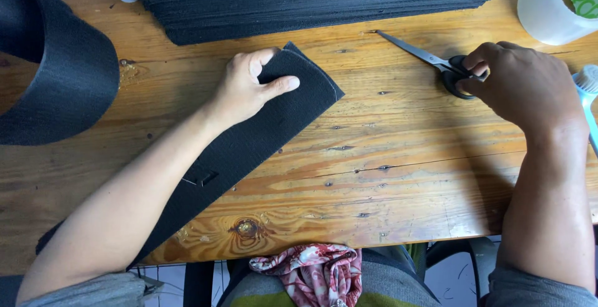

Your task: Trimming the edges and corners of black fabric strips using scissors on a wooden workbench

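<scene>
Long black strap of coarse woven webbing, lying diagonally across the wooden table, its upper end cut square and slightly frayed, a small slit partway down. Left hand pinching that upper end, thumb on top, fingers curled under the edge. Right hand well apart to the right, fingers closed around the black handles of scissors, blades shut and pointing up-left. Stacked black sheets along the far edge; a roll of black webbing at left.
</scene>
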